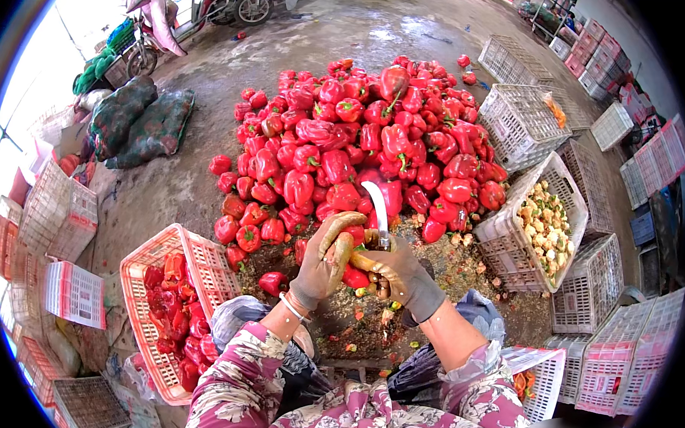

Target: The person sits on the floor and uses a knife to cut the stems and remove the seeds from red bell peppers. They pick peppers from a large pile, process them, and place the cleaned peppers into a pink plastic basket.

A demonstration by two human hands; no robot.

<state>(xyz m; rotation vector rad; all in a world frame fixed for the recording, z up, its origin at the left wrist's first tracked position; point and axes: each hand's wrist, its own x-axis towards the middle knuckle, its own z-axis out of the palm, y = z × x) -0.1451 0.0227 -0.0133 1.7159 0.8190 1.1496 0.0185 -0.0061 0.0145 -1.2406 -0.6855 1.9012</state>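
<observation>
My left hand (323,261), in a stained work glove, grips a red bell pepper (354,276) in front of my knees. In my gloved right hand (405,279) is a knife with a curved blade (379,207) that points up and away from me. The fingers of that hand also touch the pepper, which both gloves partly cover. Beyond my hands rises a large heap of red bell peppers (338,166) on the floor. One loose red pepper (273,283) lies just left of my left hand.
An orange plastic crate (213,266) at my left holds opened red peppers. At right, a white crate (502,251) contains pale pepper cores. More crates (589,285) line the right side. Filled mesh sacks (153,131) lie at left, with motorcycles (253,7) behind. Scraps and seeds litter the floor.
</observation>
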